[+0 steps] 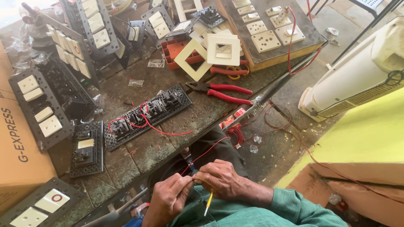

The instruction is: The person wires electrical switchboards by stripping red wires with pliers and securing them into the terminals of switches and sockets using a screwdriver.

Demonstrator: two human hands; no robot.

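Red wire [205, 154] sits pinched betw. both hands at approx 6 o'clock, low centre of view, in front of the person's lap. Left hand [168, 199] is curled tight, thumb + forefinger nipping the wire end. Right hand [219, 177] is closed too, fingers clamped on the same wire right beside the left; the two hands touch. A thin yellow-handled tool [208, 203] hangs down from under the right hand; exact grip on it can't be told. Green sleeve [294, 208] covers the right forearm at 5 o'clock.

From the hands the wire runs up toward 12, to the bench edge.

On the bench [147, 147], just past the edge, near centre: long black switch plate [147, 114] lying face-down, w/ red wire loops across its back. At 9 o'clock of it, a smaller black plate [87, 148]. At 8 o'clock, cardboard box [19, 143] at the frame's left edge.

Further out, approx 1 o'clock of the long plate: red-handled pliers [223, 91], jaws pointing left. Beyond those, cream square frames [210, 52] stacked over an orange tray [174, 49].

Far end, 12–1 o'clock: wooden board [269, 29] carrying white sockets, red wire draped over its right side. At 10–11 o'clock, black panels w/ white switches [82, 29] lean in a pile.

Off the bench at 3 o'clock: white appliance [357, 75] on the floor.
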